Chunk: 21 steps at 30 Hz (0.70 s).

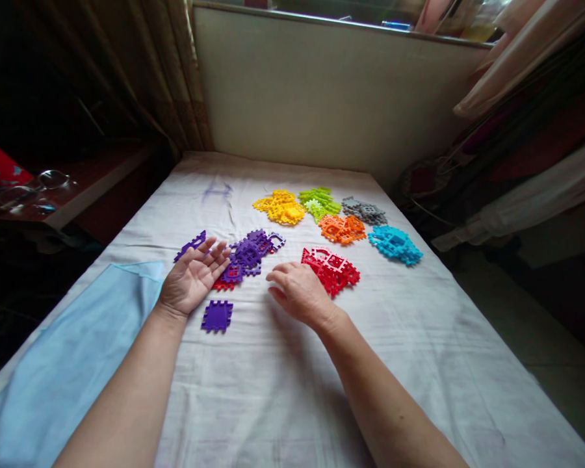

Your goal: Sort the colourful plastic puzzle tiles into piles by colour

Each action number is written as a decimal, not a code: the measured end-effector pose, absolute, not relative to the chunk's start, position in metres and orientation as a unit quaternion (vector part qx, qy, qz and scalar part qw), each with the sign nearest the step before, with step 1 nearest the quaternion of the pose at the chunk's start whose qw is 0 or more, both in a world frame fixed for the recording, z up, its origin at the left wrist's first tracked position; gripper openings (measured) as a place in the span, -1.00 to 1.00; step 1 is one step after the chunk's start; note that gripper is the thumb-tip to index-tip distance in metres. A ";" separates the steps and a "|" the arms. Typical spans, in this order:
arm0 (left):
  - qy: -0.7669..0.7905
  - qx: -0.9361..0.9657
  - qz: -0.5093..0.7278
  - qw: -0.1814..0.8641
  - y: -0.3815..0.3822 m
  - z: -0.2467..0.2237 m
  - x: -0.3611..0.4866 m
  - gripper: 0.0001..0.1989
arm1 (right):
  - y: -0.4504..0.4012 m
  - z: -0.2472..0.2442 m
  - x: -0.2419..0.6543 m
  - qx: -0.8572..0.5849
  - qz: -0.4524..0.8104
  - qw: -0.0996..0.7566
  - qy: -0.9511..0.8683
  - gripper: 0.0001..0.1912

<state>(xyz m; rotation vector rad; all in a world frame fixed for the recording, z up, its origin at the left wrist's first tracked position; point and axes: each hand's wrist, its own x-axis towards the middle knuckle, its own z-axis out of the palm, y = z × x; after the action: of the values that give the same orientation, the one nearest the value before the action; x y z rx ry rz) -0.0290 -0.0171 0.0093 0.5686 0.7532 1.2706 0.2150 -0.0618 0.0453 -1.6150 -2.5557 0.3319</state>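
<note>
The purple pile [247, 255] runs from near left to far right, beside the open, palm-up left hand [190, 279]; the right hand [296, 289], fingers curled, points left near the red pile [332, 270].

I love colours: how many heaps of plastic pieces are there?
7: yellow heap, lime-green heap, grey heap farthest; orange heap, blue heap nearer; red heap by the right hand; purple heap by the left hand, which may hide pieces.

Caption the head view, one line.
Left hand palm-up by purple pieces; right hand beside red pile.
</note>
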 end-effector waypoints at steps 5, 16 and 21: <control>0.310 0.273 0.552 0.724 -0.019 0.010 -0.032 -0.57 | -0.075 0.030 0.178 -0.462 0.117 0.052 -0.878 -0.63; 0.270 0.272 0.552 0.740 -0.020 0.013 -0.038 -0.52 | -0.075 0.025 0.159 -0.517 0.080 0.050 -0.851 -0.72; 0.287 0.253 0.577 0.722 -0.016 0.010 -0.038 -0.53 | -0.070 0.025 0.151 -0.507 0.084 0.042 -0.857 -0.68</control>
<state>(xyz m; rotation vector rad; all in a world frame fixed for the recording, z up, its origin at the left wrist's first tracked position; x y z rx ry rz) -0.0380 -0.0165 0.0105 0.5582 0.6342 1.2743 0.1512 -0.0700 0.0252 -1.5501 -2.6230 0.2567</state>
